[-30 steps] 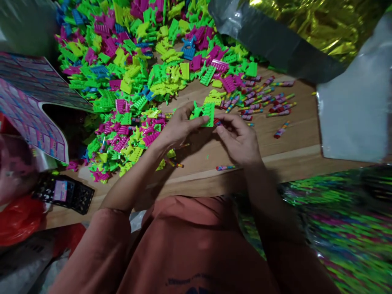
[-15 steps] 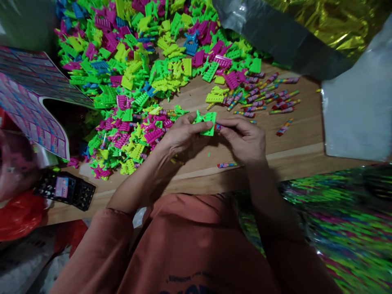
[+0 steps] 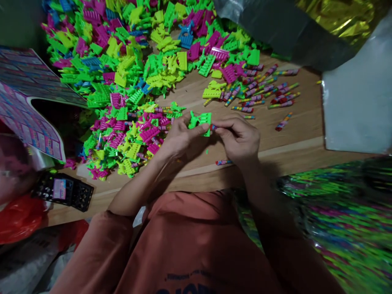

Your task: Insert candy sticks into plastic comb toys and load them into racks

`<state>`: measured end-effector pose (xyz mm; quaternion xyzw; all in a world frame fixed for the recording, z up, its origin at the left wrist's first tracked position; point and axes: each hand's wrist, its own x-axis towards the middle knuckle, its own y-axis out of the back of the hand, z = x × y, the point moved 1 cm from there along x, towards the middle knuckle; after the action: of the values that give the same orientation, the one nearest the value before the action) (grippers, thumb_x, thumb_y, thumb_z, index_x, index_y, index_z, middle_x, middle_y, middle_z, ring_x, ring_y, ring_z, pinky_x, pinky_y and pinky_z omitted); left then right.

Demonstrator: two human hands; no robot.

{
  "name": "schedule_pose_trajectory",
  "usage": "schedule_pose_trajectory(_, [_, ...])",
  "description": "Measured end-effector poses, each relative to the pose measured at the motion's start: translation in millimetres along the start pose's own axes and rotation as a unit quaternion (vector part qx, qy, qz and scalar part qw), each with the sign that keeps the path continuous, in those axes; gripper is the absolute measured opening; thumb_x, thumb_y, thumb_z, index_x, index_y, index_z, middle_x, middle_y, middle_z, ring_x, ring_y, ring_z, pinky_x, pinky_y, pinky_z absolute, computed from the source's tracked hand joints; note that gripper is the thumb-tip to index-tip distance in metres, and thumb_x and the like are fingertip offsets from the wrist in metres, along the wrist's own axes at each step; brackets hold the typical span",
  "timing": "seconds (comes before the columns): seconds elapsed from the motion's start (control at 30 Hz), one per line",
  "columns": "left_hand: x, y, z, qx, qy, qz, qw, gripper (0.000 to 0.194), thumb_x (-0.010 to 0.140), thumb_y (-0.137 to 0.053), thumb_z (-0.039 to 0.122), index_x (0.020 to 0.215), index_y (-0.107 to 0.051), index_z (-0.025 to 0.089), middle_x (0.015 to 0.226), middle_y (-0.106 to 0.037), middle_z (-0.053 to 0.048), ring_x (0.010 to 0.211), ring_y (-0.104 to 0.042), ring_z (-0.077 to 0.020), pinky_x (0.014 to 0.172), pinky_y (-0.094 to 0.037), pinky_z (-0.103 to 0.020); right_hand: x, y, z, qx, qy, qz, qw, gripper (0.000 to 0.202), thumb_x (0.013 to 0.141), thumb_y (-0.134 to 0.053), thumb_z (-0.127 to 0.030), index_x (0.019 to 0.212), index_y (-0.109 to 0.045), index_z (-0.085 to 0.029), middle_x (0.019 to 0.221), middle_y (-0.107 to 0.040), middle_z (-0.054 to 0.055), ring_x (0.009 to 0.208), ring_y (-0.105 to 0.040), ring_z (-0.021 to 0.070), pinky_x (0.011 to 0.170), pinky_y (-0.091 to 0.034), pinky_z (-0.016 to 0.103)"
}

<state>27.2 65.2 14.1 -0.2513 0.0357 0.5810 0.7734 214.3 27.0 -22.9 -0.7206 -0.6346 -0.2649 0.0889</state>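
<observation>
Green plastic makes the toy piece [image 3: 206, 118] we hold in the grip of our left hand [image 3: 183, 134], over the wooden counter [image 3: 284, 136]. Our right hand [image 3: 240, 141] pinches a small colourful stick [image 3: 213, 127] just beside its edge. We see a big pile of bright toy pieces [image 3: 125, 63] past our left hand and more sticks [image 3: 268, 89] past our right.

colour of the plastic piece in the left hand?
Bright green: the plastic piece in the left hand. Shows best in the head view, the only one.

green piece [image 3: 206, 118] nearer the torso [image 3: 190, 232], left hand [image 3: 181, 135] and right hand [image 3: 241, 138] too, yellow piece [image 3: 212, 93] uncovered
</observation>
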Motion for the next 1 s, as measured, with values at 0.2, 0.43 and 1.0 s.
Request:
schedule_pose_trajectory(0.2, [1.4,1.7,0.7,-0.07,0.095,-0.054,0.992,0.064,0.054,-0.119,0.049,0.09,-0.076,0.017,0.085,-0.078,-0.002,0.077,-0.075,-0.0169,0.076,-0.061,-0.031,-2.1,-2.0,-1.7,-0.008,-0.006,-0.005,1.0,0.015,0.111,-0.073,-0.031,0.115,-0.087,-0.028,0.107,-0.086,0.006,0.099,-0.082,0.0243,0.089,-0.069,0.041])
schedule_pose_trajectory(0.43, [-3.3,-1.2,-2.3,0.071,-0.055,0.044,0.995,0.045,0.067,-0.114,0.037,0.089,-0.079,0.019,0.087,-0.082,-0.002,0.08,-0.071,-0.0152,0.079,-0.059,-0.028,-8.8,-6.0,1.3,-0.088,0.046,0.001,0.995,0.025,0.11,-0.065,-0.018,0.117,-0.088,-0.026,0.107,-0.085,0.008,0.102,-0.082,0.0247,0.089,-0.069,0.041])
schedule_pose_trajectory(1.0, [-17.9,3.2,8.5,-0.099,0.115,-0.056,0.987,0.051,0.067,-0.115,0.042,0.092,-0.081,0.013,0.092,-0.086,-0.01,0.081,-0.083,-0.0202,0.081,-0.067,-0.029,-27.8,-7.7,16.1,0.227,-0.215,0.025,0.95,0.037,0.094,-0.093,-0.066,0.11,-0.088,-0.033,0.1,-0.086,0.0,0.087,-0.083,0.0179,0.078,-0.07,0.03])
